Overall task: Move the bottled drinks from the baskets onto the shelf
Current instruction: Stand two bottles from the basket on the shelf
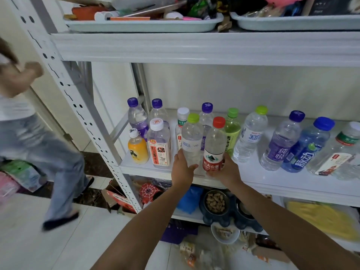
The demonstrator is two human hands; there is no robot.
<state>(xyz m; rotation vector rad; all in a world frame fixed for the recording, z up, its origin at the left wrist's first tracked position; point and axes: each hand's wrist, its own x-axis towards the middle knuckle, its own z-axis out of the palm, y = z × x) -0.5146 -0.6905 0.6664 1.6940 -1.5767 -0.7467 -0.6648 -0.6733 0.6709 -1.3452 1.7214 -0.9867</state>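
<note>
Two bare forearms (148,221) reach up from the bottom edge toward the middle shelf (251,172) of a white rack. Far left, off the rack, a blurred person (29,145) in pale trousers strides across the floor. At the shelf's left end an orange juice bottle (137,150) and a red-labelled bottle (158,148) stand at the front, with a purple-capped bottle (136,115) behind the juice. Next, at the front edge, the left hand (182,170) curls round the lower part of a green-capped clear bottle (191,141), held upright. Just beside it the right hand (227,170) grips a red-capped water bottle (213,151), also upright; whether either base touches the shelf is hidden. Further right stand a green drink (231,131), a lime-capped water bottle (250,136), a purple-labelled bottle (280,142) and a blue bottle (307,148), toward the right end.
</note>
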